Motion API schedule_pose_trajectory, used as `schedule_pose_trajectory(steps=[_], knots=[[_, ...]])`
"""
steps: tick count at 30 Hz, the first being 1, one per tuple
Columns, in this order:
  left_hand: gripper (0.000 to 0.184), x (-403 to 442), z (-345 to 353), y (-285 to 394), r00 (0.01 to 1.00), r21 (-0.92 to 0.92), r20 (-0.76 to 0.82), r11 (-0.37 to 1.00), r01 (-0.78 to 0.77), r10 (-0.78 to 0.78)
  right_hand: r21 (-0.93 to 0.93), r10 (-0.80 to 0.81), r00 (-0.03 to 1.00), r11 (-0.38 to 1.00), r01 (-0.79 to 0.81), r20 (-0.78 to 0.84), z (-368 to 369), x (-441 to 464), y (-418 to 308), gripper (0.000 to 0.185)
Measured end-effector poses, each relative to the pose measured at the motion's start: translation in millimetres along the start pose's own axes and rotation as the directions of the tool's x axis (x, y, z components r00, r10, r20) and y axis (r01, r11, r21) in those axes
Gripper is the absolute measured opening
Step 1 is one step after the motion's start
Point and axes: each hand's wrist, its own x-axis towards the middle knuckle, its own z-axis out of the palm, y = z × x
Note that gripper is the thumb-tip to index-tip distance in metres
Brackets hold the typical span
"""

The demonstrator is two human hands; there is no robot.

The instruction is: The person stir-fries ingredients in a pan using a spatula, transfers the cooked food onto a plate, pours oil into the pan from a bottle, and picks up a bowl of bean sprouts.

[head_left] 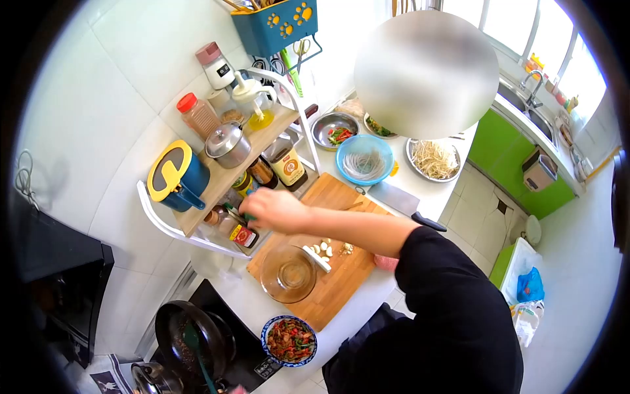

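My right hand [274, 210] reaches across the cutting board [357, 256] to the lower shelf of the rack. Its fingers are closed around a small green thing [247, 216] that looks like a bottle cap, mostly hidden by the hand. Close by stands a dark sauce bottle [237, 231] with a red and yellow label. A sliver of my left hand [237, 389] shows at the bottom edge, its fingers hidden. Near it runs the handle of a green spatula [191, 338], whose head rests in the black wok [172, 328].
On the board are a glass bowl [289, 274] and garlic cloves [321, 249]; a cleaver [395, 198] lies beyond. A patterned bowl of cooked food [289, 341] stands by the stove. Farther back are a blue basin of noodles [365, 160] and a plate of sprouts [434, 159].
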Motion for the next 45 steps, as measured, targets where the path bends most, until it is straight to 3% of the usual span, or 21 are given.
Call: schedule_pose_trajectory(steps=[1, 2, 3, 5, 7, 9, 11, 12, 15, 17, 18, 19, 21, 22, 24, 25, 27, 29, 33, 36, 45], knots=[[0.031, 2, 26, -5, 0.992, -0.01, 0.092, 0.996, -0.09, 0.091, 0.027, -0.095, 0.995, 0.995, 0.094, 0.022, -19, 2, -25, 0.035], [0.038, 6, 48, 13, 0.987, -0.148, 0.133, 0.983, 0.108, -0.088, 0.074, -0.142, 0.989, 0.987, 0.139, 0.033, -42, 5, -50, 0.036], [0.059, 12, 61, 18, 0.966, -0.238, 0.258, 0.968, 0.08, -0.017, 0.124, -0.193, 0.98, 0.975, 0.186, 0.041, -64, 10, -76, 0.036], [0.082, 32, 77, 54, 0.944, -0.196, 0.329, 0.98, 0.03, 0.037, 0.273, -0.285, 0.958, 0.921, 0.279, -0.019, -96, 18, -120, 0.037], [0.093, 36, 84, 68, 0.954, -0.244, 0.289, 0.97, -0.013, 0.086, 0.486, -0.275, 0.961, 0.837, 0.252, -0.025, -111, 18, -160, 0.04], [0.096, 15, 73, 41, 0.957, -0.229, 0.262, 0.971, -0.063, 0.124, 0.545, -0.316, 0.945, 0.779, 0.31, -0.086, -117, 20, -187, 0.037], [0.098, 8, 50, 23, 0.963, -0.187, 0.223, 0.976, -0.11, 0.151, 0.188, -0.46, 0.873, 0.883, 0.43, 0.162, -134, 22, -204, 0.033], [0.095, 8, 31, 20, 0.95, -0.206, 0.275, 0.974, -0.095, 0.15, 0.199, -0.497, 0.865, 0.856, 0.477, 0.064, -129, 26, -211, 0.033], [0.087, 21, -30, 16, 0.89, -0.196, 0.431, 0.978, -0.069, 0.149, 0.428, -0.596, 0.803, 0.723, 0.542, -0.011, -110, 37, -239, 0.026], [0.082, 27, -69, -1, 0.794, -0.264, 0.586, 0.964, -0.006, 0.165, 0.54, -0.691, 0.716, 0.568, 0.621, -0.096, -102, 50, -260, 0.025], [0.081, 37, -90, -9, 0.688, -0.259, 0.71, 0.964, 0.059, 0.148, 0.61, -0.798, 0.596, 0.43, 0.666, -0.088, -99, 59, -267, 0.018], [0.084, 41, -106, -20, 0.668, -0.284, 0.716, 0.959, 0.016, 0.201, 0.628, -0.871, 0.487, 0.342, 0.699, -0.068, -99, 69, -279, 0.018], [0.084, 51, -136, -35, 0.574, -0.23, 0.808, 0.968, 0.1, 0.133, 0.463, -0.94, 0.295, 0.188, 0.866, -0.17, -85, 78, -294, 0.024], [0.083, 52, -149, -45, 0.617, -0.217, 0.775, 0.975, 0.056, 0.137, 0.473, -0.945, 0.272, 0.158, 0.867, -0.183, -77, 81, -302, 0.024], [0.083, 54, -170, -68, 0.672, -0.154, 0.731, 0.988, -0.007, 0.119, 0.456, -0.921, 0.317, 0.187, 0.87, -0.227, -66, 79, -311, 0.028], [0.083, 55, -176, -78, 0.773, -0.137, 0.626, 0.99, -0.021, 0.103, 0.452, -0.913, 0.33, 0.195, 0.87, -0.241, -61, 78, -315, 0.029], [0.084, 62, -187, -97, 0.865, 0.076, 0.496, 0.996, 0.043, -0.075, 0.466, -0.792, 0.592, 0.47, 0.75, -0.152, -58, 76, -317, 0.037], [0.087, 67, -190, -132, 0.876, 0.253, 0.436, 0.962, 0.099, -0.205, 0.464, -0.761, 0.638, 0.526, 0.713, -0.117, -50, 67, -312, 0.038], [0.09, 65, -189, -196, 0.891, 0.519, 0.383, 0.855, 0.009, -0.242, 0.341, -0.726, 0.685, 0.63, 0.698, -0.059, -48, 47, -305, 0.036], [0.09, 63, -191, -225, 0.858, 0.614, 0.406, 0.789, -0.001, -0.315, 0.308, -0.633, 0.773, 0.743, 0.595, 0.033, -50, 37, -296, 0.035], [0.092, 71, -185, -252, 0.795, 0.679, 0.44, 0.734, 0.009, -0.417, 0.224, -0.516, 0.847, 0.847, 0.482, 0.129, -52, 20, -275, 0.033]])
